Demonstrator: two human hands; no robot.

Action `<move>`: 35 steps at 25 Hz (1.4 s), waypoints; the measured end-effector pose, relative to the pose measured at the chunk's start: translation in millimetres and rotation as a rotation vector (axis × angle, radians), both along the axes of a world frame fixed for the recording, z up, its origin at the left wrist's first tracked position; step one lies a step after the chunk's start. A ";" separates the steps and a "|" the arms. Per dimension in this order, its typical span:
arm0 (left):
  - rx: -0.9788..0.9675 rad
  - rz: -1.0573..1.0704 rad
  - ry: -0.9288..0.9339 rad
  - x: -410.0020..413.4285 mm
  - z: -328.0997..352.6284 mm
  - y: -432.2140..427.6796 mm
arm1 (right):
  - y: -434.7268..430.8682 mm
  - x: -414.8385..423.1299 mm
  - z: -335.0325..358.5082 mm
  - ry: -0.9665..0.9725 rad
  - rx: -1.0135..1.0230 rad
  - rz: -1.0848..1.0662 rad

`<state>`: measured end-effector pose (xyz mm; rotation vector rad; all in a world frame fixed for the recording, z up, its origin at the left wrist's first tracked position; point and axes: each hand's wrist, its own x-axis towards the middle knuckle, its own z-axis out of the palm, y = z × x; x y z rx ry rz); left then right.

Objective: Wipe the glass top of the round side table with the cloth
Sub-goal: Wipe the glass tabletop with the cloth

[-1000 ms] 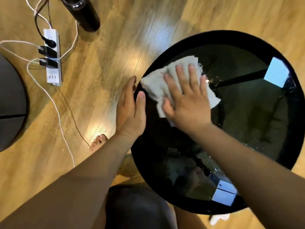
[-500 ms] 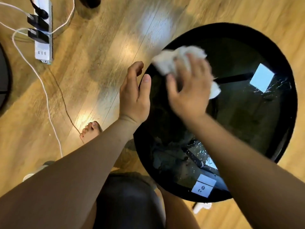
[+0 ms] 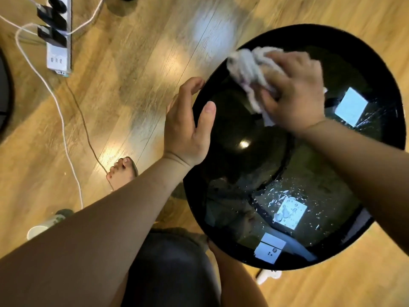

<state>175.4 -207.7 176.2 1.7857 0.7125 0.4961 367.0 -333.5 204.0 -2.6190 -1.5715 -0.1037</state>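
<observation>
The round side table (image 3: 232, 151) has a black rim and a dark glass top that mirrors ceiling lights. My right hand (image 3: 294, 91) grips a bunched white cloth (image 3: 247, 69) at the far left part of the glass, near the rim. Water droplets speckle the near and right parts of the glass. My left hand (image 3: 188, 125) holds the table's left rim, thumb on top of the glass and fingers curled over the outside edge.
A white power strip (image 3: 58, 47) with black plugs and white cables lies on the wooden floor at the upper left. A thin dark cable runs past my bare foot (image 3: 121, 171). My knee in dark shorts (image 3: 168, 269) is below the table. A white cup (image 3: 37, 231) lies at lower left.
The cloth went from spread flat under my right hand to bunched up in it, and moved toward the far left rim. My left hand stayed on the rim. The view shifted.
</observation>
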 end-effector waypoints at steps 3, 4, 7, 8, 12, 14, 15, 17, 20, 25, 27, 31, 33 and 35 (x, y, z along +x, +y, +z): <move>-0.051 0.001 0.018 -1.0 5.6 -2.4 | 2.2 41.2 -0.5 0.038 -0.022 -0.355; -0.093 0.017 0.044 0.3 8.6 -2.0 | 9.5 30.7 -2.6 0.068 0.021 -0.446; -0.484 0.176 0.088 6.2 18.4 13.6 | 28.3 -54.1 0.7 0.178 0.190 -0.494; -0.632 0.201 0.081 9.1 18.9 23.9 | 22.3 -92.3 1.8 0.243 0.220 -0.387; -0.747 0.027 0.137 16.2 24.3 49.3 | -44.2 -214.9 16.8 0.479 0.009 0.057; -0.823 -0.005 0.128 17.2 25.8 40.5 | -52.7 -189.0 14.4 0.433 -0.108 0.415; -0.873 -0.001 0.106 16.5 24.9 34.4 | -47.0 -159.9 12.2 0.351 -0.150 0.584; -0.945 0.023 0.050 14.4 20.4 28.2 | -24.3 -87.4 7.1 0.170 -0.129 0.628; -0.968 0.029 0.010 9.0 17.8 24.7 | 0.8 14.0 4.0 -0.038 -0.085 0.173; -0.989 0.031 -0.054 7.0 11.6 20.9 | 31.5 -0.1 -4.4 0.043 0.058 -0.572; -1.014 0.030 -0.048 8.6 11.6 24.4 | 32.3 -61.3 -2.5 0.104 0.147 -0.518; -0.944 -0.006 0.012 9.2 11.8 28.1 | -24.7 -197.4 16.9 0.412 0.063 -0.056; -0.894 -0.057 0.037 7.9 11.3 27.5 | -44.3 -203.6 21.5 0.479 -0.099 0.291; -0.856 -0.060 0.030 6.0 6.9 27.3 | -40.2 -149.9 15.5 0.393 -0.198 0.605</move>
